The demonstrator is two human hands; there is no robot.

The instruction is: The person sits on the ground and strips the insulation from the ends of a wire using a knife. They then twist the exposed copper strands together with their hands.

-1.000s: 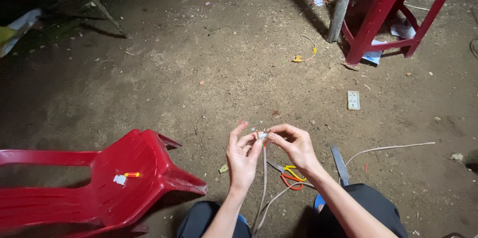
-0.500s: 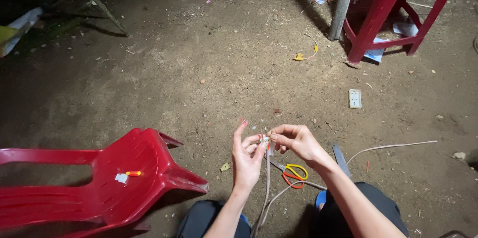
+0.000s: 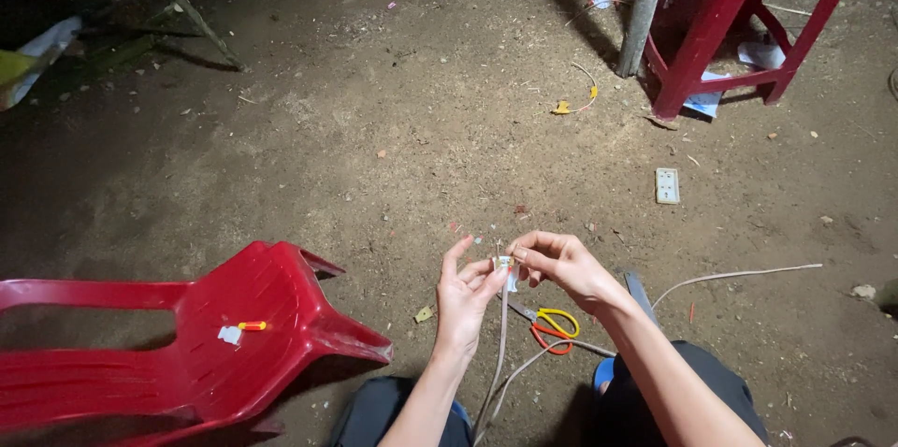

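My left hand [image 3: 463,295] and my right hand [image 3: 559,265] meet over the dirt floor, both pinching a small white fitting [image 3: 506,265] at the end of a pale cable [image 3: 500,344]. The cable hangs down between my knees. The left hand's other fingers are spread upward. Scissors with yellow and orange handles [image 3: 552,327] lie on the ground just under my right wrist.
A red plastic chair [image 3: 187,335] lies tipped at left with a small orange item [image 3: 251,325] on it. A red stool [image 3: 748,17] and a grey post [image 3: 645,3] stand at top right. A white socket plate [image 3: 666,185] and a white cord [image 3: 739,274] lie on the ground.
Both hands have shifted slightly down and right in view with the fitting between them. The grip looks the same.
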